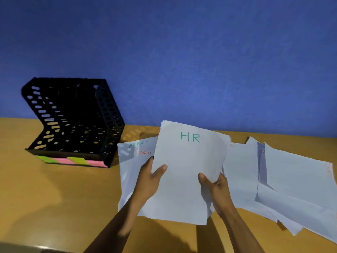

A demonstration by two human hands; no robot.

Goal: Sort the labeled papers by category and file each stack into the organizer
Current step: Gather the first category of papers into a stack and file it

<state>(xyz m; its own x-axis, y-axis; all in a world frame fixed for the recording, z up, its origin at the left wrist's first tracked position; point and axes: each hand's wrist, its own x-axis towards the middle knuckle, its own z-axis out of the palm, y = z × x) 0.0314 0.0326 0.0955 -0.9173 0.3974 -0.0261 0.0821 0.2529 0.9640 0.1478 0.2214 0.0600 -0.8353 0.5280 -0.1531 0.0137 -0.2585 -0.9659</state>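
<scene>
I hold a stack of white papers [186,170] above the table; its top sheet reads "HR" in green. My left hand [149,179] grips the stack's left edge, thumb on top. My right hand [215,187] grips its lower right side, thumb on the front. Beneath the stack on the left lie sheets labeled "ADMIN" [138,144] and "SPORTS" [145,153]. More loose white sheets [295,183] are spread on the table to the right, overlapping one another. The black perforated organizer [73,121] stands at the left against the wall, its slots dark and their contents not discernible.
Green and pink sticky labels [73,160] line the organizer's front base. The wooden table [54,198] meets a blue wall [182,61] at the back.
</scene>
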